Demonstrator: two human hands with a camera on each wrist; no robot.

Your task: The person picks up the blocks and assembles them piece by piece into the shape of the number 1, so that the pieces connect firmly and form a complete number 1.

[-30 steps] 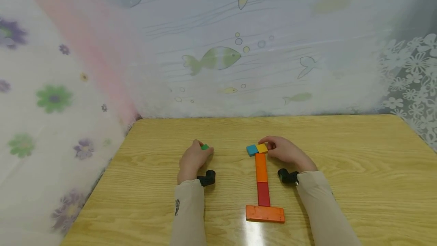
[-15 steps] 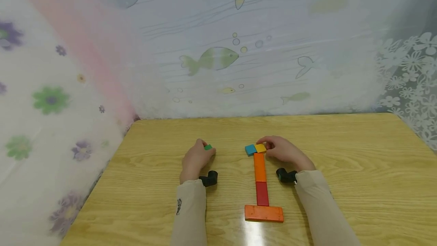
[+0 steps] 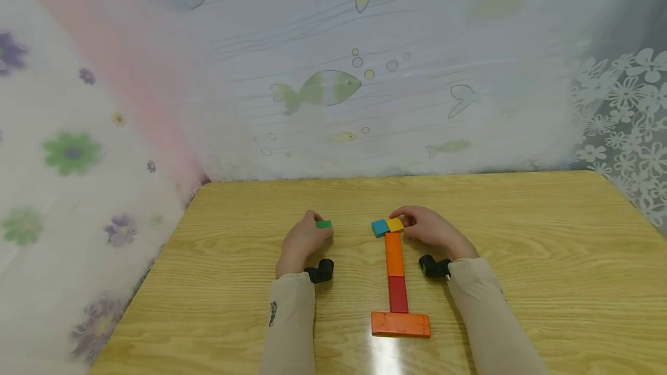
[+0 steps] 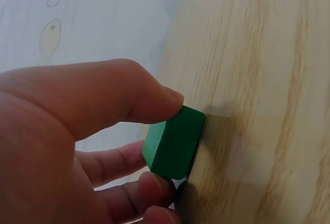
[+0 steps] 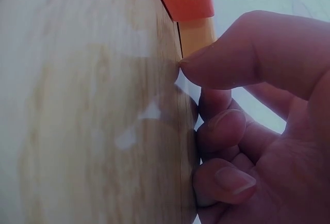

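My left hand pinches a small green block between thumb and fingers, low over the table to the left of the other blocks. In the left wrist view the green block shows a slanted face beside the thumb tip. My right hand holds a yellow block by its right side, thumb in front and index finger behind. A blue block lies against the yellow one's left side. Both sit at the top end of an upright orange block, followed by a red block and a crosswise orange block.
The blocks lie flat on a wood-grain table. A fish-patterned sheet hangs behind its far edge, with a flowered sheet at the left. Black wrist devices are worn on both wrists.
My left hand has shifted slightly right with the green block, closer to the blue one. The right hand stays at the yellow block. The whole head view has drifted a little.
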